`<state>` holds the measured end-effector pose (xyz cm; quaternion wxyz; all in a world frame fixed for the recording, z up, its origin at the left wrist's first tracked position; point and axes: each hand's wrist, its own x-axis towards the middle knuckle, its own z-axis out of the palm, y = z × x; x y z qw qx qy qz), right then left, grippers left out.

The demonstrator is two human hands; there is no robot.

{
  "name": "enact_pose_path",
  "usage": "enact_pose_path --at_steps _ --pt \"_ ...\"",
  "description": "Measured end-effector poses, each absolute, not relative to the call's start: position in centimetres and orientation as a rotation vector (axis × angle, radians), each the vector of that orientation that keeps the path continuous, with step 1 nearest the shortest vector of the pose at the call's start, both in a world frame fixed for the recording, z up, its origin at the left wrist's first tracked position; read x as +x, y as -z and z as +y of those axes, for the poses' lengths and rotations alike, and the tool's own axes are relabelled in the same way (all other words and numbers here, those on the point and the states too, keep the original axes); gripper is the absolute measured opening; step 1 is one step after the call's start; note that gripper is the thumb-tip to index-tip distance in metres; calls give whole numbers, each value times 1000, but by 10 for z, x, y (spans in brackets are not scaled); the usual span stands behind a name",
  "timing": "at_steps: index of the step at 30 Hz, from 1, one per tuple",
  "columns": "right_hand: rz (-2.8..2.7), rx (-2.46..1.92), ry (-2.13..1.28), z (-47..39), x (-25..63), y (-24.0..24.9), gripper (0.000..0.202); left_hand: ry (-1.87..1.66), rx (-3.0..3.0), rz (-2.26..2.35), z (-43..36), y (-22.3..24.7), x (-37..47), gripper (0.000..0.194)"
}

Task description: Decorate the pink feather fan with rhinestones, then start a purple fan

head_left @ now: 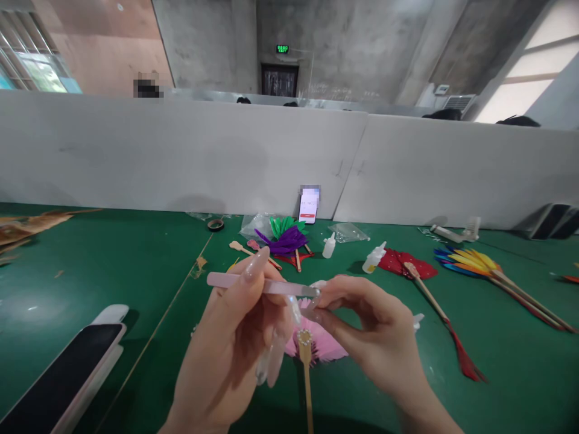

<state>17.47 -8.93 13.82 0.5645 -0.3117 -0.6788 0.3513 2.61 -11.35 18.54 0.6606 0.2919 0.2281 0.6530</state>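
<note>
above pink feathers (326,345), left fingers (249,278) clasp a slim pink stick (281,287).

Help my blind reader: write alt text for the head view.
A person's left hand holds a pale pink stick, one end at the right hand. Below, on a green table, lies a pink fan with a wooden handle.

A lit phone (309,206) stands against a white partition (203,157), a green exit sign (282,49) glowing beyond.
</note>
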Motion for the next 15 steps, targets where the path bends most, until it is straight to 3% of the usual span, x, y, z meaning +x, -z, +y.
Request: enact_pose_path --at_steps 9,15 --pt "-1626 -813 -791 -92 180 -142 14 -1495 657 513 -114 -184 26 20" --pt "-1598 -775 -839 -93 182 -146 19 -1509 625 538 -114 -185 28 24"
